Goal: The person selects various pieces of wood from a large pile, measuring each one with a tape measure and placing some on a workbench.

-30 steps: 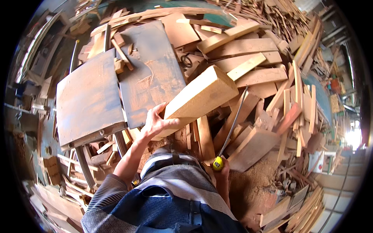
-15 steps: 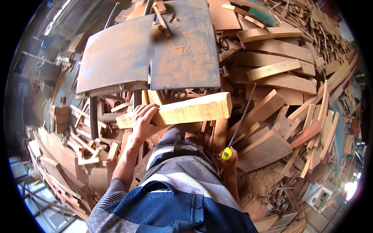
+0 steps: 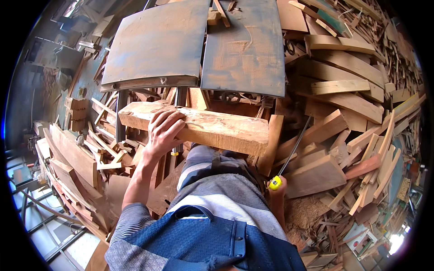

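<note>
A thick, rough-edged block of pale timber (image 3: 217, 128) lies crosswise in front of my body. My left hand (image 3: 165, 130) grips it left of its middle, fingers wrapped over the top edge. Low on the right, my right hand (image 3: 276, 187) holds a yellow tape measure (image 3: 275, 182). The tape's dark blade is partly drawn out and slants up and to the right, clear of the timber. Most of my right hand's fingers are hidden behind the case.
Ahead stands a machine with two dusty metal table plates (image 3: 244, 49), small offcuts on top. Stacked boards (image 3: 343, 63) rise at the right, with loose offcuts (image 3: 316, 174) below them. More boards (image 3: 74, 167) lean at the left. Sawdust (image 3: 307, 212) covers the floor at lower right.
The timber has tilted, its left end rising and its right end dropping, and its top face shows more. The view has shifted, so the machine tables appear higher and farther right.
</note>
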Demonstrator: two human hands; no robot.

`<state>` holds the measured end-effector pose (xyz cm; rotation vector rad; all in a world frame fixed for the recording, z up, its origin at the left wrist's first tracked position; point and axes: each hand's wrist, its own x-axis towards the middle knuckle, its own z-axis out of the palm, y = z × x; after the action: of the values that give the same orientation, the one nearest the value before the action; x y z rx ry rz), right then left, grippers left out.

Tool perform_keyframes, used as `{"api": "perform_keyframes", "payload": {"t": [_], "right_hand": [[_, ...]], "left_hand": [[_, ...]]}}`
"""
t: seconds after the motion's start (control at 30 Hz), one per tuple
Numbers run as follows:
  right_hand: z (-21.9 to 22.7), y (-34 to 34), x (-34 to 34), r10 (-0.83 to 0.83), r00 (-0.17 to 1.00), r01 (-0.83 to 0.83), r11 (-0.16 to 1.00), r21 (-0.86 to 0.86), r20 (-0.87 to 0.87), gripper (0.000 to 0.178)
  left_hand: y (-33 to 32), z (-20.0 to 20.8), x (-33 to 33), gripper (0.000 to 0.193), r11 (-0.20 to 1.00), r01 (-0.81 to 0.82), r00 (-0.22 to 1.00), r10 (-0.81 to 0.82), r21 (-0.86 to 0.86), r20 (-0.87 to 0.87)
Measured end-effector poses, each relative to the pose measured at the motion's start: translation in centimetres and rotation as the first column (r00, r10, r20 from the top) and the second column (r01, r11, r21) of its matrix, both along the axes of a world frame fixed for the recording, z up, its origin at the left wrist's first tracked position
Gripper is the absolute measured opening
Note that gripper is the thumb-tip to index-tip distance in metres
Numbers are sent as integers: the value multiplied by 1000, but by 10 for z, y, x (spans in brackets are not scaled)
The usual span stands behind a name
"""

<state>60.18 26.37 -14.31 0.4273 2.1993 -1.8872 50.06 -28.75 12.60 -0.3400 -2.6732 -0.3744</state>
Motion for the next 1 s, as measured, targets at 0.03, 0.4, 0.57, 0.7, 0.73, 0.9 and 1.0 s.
{"api": "perform_keyframes", "payload": {"t": [0.03, 0.4, 0.57, 0.7, 0.73, 0.9, 1.0], "right_hand": [[0, -7, 0, 84, 993, -72, 989, 129, -84, 64], [-29, -113, 24, -88, 990, 83, 995, 47, 114, 41], [-10, -132, 28, -82, 982, 58, 988, 140, 169, 37], [-4, -134, 34, -38, 988, 6, 978, 210, 150, 34], [-3, -131, 36, -30, 991, -1, 974, 228, 132, 33], [-16, -92, 75, -224, 974, 222, 974, 47, 36, 28], [1, -95, 40, -355, 821, 495, 832, -249, 446, 22]], "left_hand": [[-9, -2, -1, 46, 1000, 6, 1000, -5, -2, 13], [-99, -37, -39, 49, 982, 106, 986, -125, 159, 114], [-124, -51, -51, 46, 977, 149, 978, -168, 151, 120], [-117, -60, -56, 43, 963, 200, 968, -223, 179, 114], [-105, -54, -61, 42, 953, 218, 964, -244, 209, 106], [-22, -34, -80, 50, 911, 328, 935, -352, 250, 54], [3, -19, -63, 57, 940, 258, 946, -292, 222, 142]]}}
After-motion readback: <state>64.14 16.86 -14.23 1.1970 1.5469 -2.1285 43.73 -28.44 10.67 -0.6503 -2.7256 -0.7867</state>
